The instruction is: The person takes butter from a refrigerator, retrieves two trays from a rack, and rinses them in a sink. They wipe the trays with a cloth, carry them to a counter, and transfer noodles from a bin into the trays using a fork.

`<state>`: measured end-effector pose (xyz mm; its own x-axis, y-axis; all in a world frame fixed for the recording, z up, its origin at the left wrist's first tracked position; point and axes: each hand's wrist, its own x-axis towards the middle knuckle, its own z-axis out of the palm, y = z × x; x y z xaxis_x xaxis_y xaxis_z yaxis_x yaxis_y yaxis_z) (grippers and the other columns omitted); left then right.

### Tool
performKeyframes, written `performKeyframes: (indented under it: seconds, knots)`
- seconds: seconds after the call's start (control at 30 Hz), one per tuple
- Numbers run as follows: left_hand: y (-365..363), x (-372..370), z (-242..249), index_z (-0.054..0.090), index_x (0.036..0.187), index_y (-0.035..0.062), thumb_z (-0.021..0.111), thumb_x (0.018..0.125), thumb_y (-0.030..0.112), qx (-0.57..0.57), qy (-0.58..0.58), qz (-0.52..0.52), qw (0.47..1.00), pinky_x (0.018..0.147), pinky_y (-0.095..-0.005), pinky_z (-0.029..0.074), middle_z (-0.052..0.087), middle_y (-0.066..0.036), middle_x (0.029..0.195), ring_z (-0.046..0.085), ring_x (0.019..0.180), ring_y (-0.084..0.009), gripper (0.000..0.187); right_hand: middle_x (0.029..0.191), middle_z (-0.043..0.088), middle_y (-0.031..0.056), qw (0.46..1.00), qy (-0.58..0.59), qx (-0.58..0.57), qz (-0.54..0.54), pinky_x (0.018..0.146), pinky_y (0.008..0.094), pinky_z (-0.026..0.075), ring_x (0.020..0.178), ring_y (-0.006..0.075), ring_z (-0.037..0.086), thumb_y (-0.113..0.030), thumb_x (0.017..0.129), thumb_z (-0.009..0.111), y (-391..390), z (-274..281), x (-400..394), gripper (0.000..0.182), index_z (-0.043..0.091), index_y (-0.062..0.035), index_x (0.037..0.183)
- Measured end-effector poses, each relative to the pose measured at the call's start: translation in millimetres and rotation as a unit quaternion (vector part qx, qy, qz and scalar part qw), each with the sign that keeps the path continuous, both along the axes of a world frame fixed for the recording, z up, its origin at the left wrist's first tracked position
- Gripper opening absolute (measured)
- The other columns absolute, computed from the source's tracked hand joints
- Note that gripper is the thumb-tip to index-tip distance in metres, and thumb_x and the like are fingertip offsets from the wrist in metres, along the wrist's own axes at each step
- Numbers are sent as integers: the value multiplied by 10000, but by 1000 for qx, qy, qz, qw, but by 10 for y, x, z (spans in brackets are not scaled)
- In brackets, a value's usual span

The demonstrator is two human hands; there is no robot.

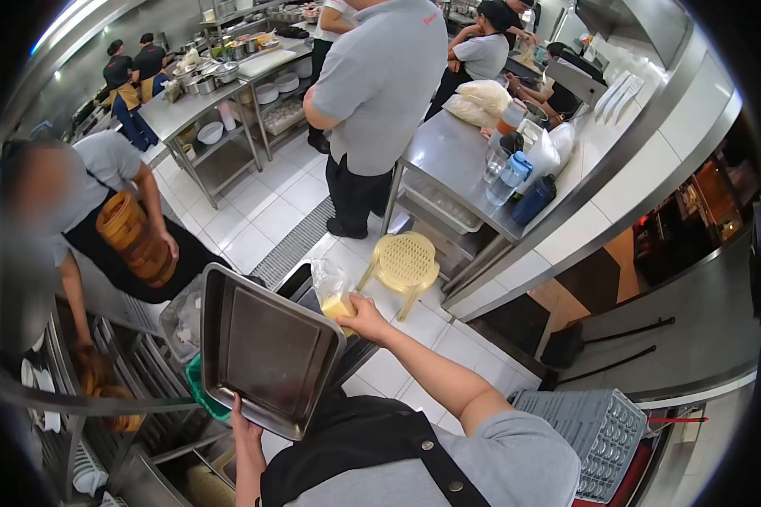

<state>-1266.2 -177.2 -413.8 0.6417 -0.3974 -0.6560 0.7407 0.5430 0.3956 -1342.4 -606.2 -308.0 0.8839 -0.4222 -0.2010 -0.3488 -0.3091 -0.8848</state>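
Observation:
My left hand [245, 429] grips the near edge of a deep rectangular metal pan [266, 351], which is tilted so that its bare inside shows. In my right hand [366, 321], just past the pan's right side, is a see-through plastic bag [328, 277] with a yellow block [338, 306] at its lower end. My right fingers close around the block, partly hidden. Behind the pan's left side are a green plastic container [201, 389] and a translucent tub [180, 328].
A co-worker at left carries stacked bamboo steamers [135, 241]. Another person [376, 93] stands ahead. A yellow plastic stool [404, 264] is beside a steel table [448, 152] holding bottles [511, 177]. Grey glass racks [579, 435] stand at lower right.

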Motion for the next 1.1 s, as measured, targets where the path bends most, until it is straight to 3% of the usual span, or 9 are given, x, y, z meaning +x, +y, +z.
performKeyframes:
  seconds: [0.07, 0.27, 0.47, 0.7, 0.87, 0.97, 1.0, 1.1]
  knots:
    - [-158, 356, -99, 544, 1345, 20, 586, 989, 432, 6, 7, -21, 1000, 1043, -527, 465, 614, -185, 1325, 597, 1198, -372, 547, 1324, 567, 254, 999, -34, -27, -23, 1058, 458, 403, 1170, 427, 517, -482, 738, 786, -138, -229, 258, 728, 618, 62, 1191]
    - [-599, 1649, -417, 496, 1400, 29, 621, 969, 424, 6, 17, -55, 998, 1089, -568, 413, 569, -192, 1389, 544, 1262, -407, 597, 1403, 502, 279, 992, -18, -110, -50, 1110, 468, 356, 1261, 435, 463, -476, 742, 776, -442, -343, 1152, 713, 637, 63, 1188]
    - [-1085, 3042, -459, 469, 1417, 22, 586, 996, 395, -18, 19, -40, 999, 1098, -576, 408, 555, -211, 1398, 533, 1284, -403, 574, 1477, 416, 218, 999, -16, -32, -27, 1121, 437, 350, 1331, 383, 398, -443, 761, 782, -862, -742, 2142, 689, 640, 39, 1232]
    - [-1578, 4523, -652, 461, 1425, 21, 531, 1014, 432, 6, 15, -46, 999, 1114, -581, 399, 528, -229, 1424, 520, 1299, -414, 586, 1466, 417, 167, 990, -39, 115, -78, 1126, 405, 346, 1357, 329, 375, -358, 794, 791, -1236, -695, 3335, 637, 625, 46, 1259]
    - [-2178, 5622, -580, 460, 1420, 8, 481, 1034, 426, -8, 54, -72, 996, 1095, -573, 415, 541, -237, 1404, 546, 1268, -421, 569, 1451, 423, 180, 981, -48, 159, -100, 1080, 410, 406, 1272, 327, 499, -315, 799, 794, -1729, -674, 4378, 606, 628, 65, 1240]
    - [-2585, 6223, -516, 465, 1420, 9, 496, 1027, 422, 4, 17, -60, 998, 1097, -577, 409, 534, -235, 1413, 537, 1275, -422, 571, 1434, 451, 190, 997, -21, 12, -67, 1069, 401, 417, 1264, 305, 510, -320, 795, 796, -2148, -811, 5104, 592, 641, 70, 1213]
    - [-2687, 6427, -566, 467, 1425, 19, 516, 1019, 411, 11, 2, -45, 999, 1095, -583, 405, 529, -228, 1422, 529, 1283, -422, 567, 1394, 501, 198, 994, -26, 0, -107, 1065, 397, 415, 1257, 295, 517, -341, 792, 794, -2230, -917, 5344, 583, 656, 64, 1188]
    - [-2987, 7066, -492, 470, 1427, 35, 532, 1013, 396, 29, 23, -42, 998, 1092, -593, 402, 537, -219, 1415, 527, 1284, -421, 553, 1320, 537, 131, 986, -37, 138, -88, 1066, 337, 398, 1223, 243, 523, -235, 820, 758, -2624, -543, 6127, 560, 605, 56, 1272]
